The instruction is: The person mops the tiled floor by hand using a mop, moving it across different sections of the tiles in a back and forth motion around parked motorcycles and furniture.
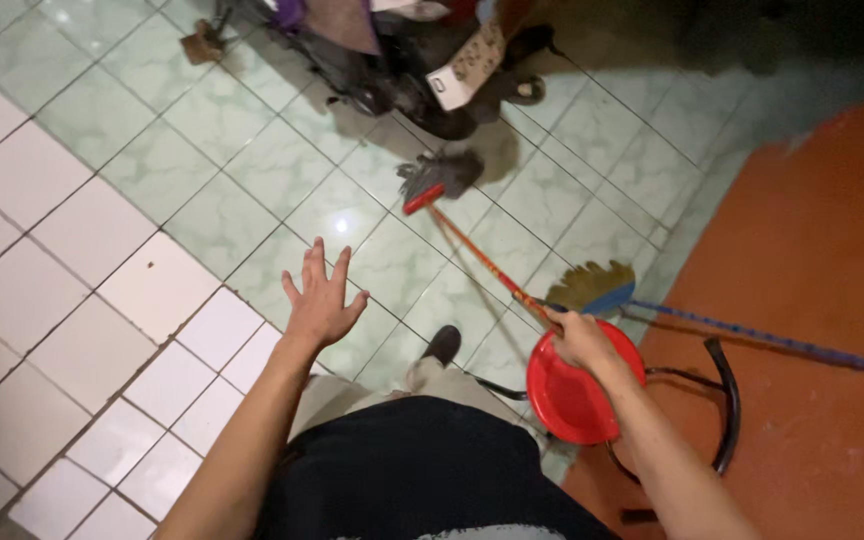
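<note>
My right hand point(580, 338) grips the red patterned handle of a broom point(472, 250) whose grey bristle head point(439, 177) rests on the green tiled floor ahead. That hand is above a red round stool seat point(567, 400) with a black metal frame point(727, 400). My left hand point(320, 298) is spread open in the air over the tiles, holding nothing. My shoe point(442, 345) shows between the arms.
A second broom with straw bristles point(592, 285) and a blue handle point(772, 340) lies across the orange floor point(812, 250) at right. A parked scooter point(402, 60) stands at the top. White tiles point(52, 280) cover the left.
</note>
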